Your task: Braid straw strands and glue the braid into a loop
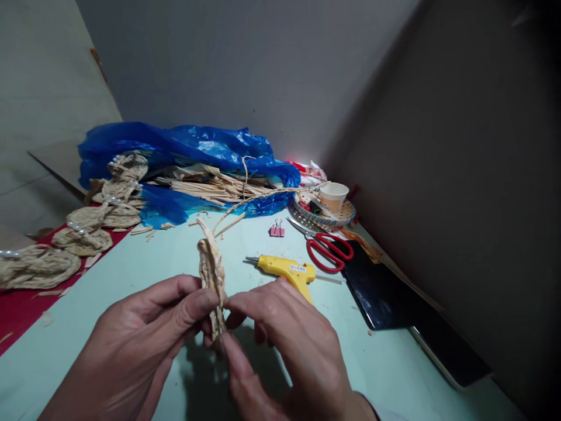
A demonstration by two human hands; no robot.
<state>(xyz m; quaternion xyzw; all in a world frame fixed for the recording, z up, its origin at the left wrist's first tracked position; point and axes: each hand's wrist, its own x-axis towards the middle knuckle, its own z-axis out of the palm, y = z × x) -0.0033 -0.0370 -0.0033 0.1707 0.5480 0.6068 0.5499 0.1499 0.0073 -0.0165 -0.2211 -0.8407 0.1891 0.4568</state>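
Note:
Between both hands stands a coil of braided straw (212, 263), held upright on its edge above the pale green table. My left hand (153, 333) is closed on its left side, the thumb pressing against the braid. With thumb and fingers my right hand (280, 339) pinches the lower right part. The fingertips hide the bottom of the coil. A yellow glue gun (287, 270) lies just beyond my right hand, its nozzle pointing left. Past the coil, a thin straw braid (263, 194) runs toward the basket at the back right.
A blue plastic bag (184, 140) of straw strips (210, 184) lies at the back. Finished-looking braided pieces with beads (85, 231) line the left. Red-handled scissors (331, 251), a pink binder clip (277, 231), a paper cup (333, 197) in a basket (346, 219) and a black tablet (377, 292) are rightward.

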